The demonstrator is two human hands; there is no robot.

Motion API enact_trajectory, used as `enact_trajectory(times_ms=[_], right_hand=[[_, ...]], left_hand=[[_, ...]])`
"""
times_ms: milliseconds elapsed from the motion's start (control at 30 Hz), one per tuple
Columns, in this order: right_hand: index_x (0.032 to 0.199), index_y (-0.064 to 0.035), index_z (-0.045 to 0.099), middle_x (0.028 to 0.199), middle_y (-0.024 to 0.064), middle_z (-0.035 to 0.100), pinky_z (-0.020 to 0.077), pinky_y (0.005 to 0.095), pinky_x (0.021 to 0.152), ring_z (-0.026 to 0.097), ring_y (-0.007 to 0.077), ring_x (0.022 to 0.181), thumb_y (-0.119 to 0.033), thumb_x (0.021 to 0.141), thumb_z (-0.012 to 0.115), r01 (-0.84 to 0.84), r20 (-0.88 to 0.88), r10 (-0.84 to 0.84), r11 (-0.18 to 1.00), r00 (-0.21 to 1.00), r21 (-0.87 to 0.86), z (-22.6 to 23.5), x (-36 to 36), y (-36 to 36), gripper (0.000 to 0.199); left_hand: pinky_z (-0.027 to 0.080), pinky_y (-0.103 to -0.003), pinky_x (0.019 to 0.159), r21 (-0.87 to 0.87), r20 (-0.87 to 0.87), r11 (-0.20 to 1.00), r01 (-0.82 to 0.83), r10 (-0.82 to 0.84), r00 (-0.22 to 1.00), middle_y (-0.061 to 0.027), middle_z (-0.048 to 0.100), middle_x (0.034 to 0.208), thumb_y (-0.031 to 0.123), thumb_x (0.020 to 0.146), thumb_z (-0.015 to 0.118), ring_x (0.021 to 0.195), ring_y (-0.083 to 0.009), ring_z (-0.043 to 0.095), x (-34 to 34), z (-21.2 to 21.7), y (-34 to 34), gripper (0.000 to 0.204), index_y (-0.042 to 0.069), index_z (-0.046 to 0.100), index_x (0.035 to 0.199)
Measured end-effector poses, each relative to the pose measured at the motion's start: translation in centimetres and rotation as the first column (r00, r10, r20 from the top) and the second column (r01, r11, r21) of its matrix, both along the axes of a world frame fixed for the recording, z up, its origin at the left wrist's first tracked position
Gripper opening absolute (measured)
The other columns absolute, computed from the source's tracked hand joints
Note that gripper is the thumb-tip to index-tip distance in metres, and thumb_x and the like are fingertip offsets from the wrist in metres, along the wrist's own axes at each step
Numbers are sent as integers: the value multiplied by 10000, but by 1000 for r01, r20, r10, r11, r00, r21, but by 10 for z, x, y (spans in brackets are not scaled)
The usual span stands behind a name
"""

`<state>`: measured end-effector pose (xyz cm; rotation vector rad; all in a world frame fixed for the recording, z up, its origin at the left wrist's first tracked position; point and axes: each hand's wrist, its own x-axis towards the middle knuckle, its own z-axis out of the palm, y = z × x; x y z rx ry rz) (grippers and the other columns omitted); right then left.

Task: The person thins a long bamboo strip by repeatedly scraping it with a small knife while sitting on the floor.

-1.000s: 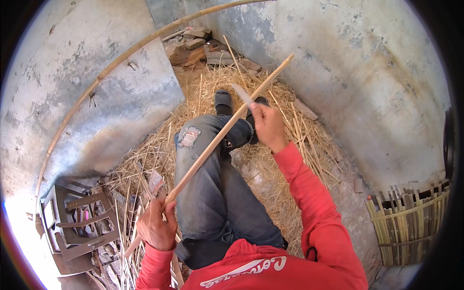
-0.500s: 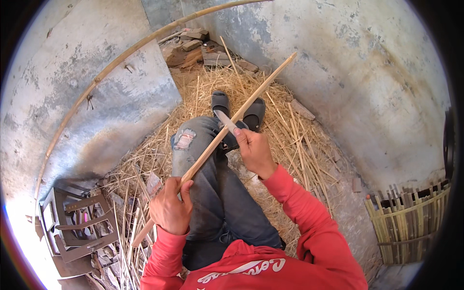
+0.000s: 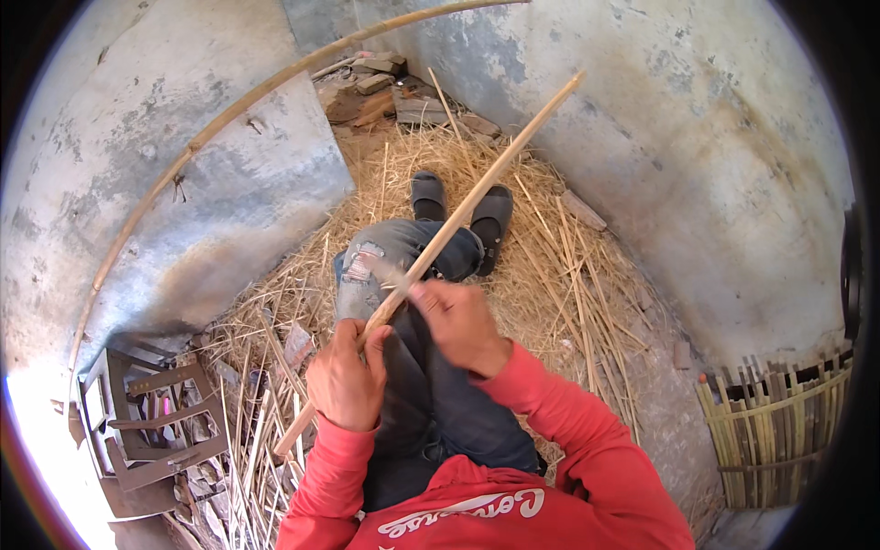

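A long pale bamboo strip (image 3: 495, 170) runs slantwise over my lap, its far end rising past my feet toward the wall. My left hand (image 3: 346, 378) is closed around the strip near its lower end, thumb along the top. Just ahead of it, my right hand (image 3: 463, 332) is closed on a knife (image 3: 387, 272). The knife's blade is smeared by motion and lies across the strip, touching it or very near. The right fingers hide its handle. My jeans (image 3: 380, 298) are right below the strip.
Straw-like shavings and loose strips (image 3: 394, 183) cover the floor around my sandals (image 3: 491, 215). A brown frame (image 3: 165, 422) stands at left, a slatted bamboo basket (image 3: 779, 426) at right. One long curved pole (image 3: 215, 126) crosses before the wall. Bricks (image 3: 376, 82) lie in the far corner.
My right hand and the knife have moved down along the strip, toward my left hand. The strip and left hand have shifted slightly right; the strip's far end sits higher.
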<state>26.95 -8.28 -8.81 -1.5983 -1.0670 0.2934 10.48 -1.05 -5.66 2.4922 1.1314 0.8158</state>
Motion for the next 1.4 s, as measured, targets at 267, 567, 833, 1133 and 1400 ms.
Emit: enact_trajectory(times_ms=[267,567,833,1133,1400], right_hand=[[801,22,651,574,105,521,369,416,515,471,223,513,-352,1074,534,446,200,-451,892,870,71,-1,147,-6,478],[808,24,664,588,208,542,415,477,547,535,385,532,-357,1067,534,687,380,-669,718,638,110,17,217,-13,479],[867,12,690,612,236,559,400,472,509,565,413,533,-324,1064,552,445,265,-455,890,850,100,1,120,8,413],[926,7,708,639,252,580,431,461,502,605,443,579,-293,1073,540,341,179,-342,939,922,39,3,81,1,374],[865,-40,674,639,236,604,462,525,501,623,455,585,-326,1068,530,126,176,-120,992,977,-24,-4,-8,7,380]], left_hand=[[498,-392,570,282,38,955,94,-109,993,-102,704,774,158,816,852,645,-310,674,-62,-14,20,219,56,669,880],[486,-399,573,395,0,915,82,-89,996,-88,678,749,156,825,840,633,-299,642,-117,-41,31,203,60,676,895],[464,-396,524,368,-27,927,69,-64,998,-69,641,696,283,908,783,585,-283,626,-86,-39,23,228,105,642,889],[495,-403,560,292,-9,954,74,-75,997,-92,701,749,234,903,782,627,-309,674,-28,-21,10,200,84,650,915],[486,-415,559,231,5,971,56,-59,998,-95,684,726,261,915,771,623,-318,667,-3,-13,5,220,94,630,902]])
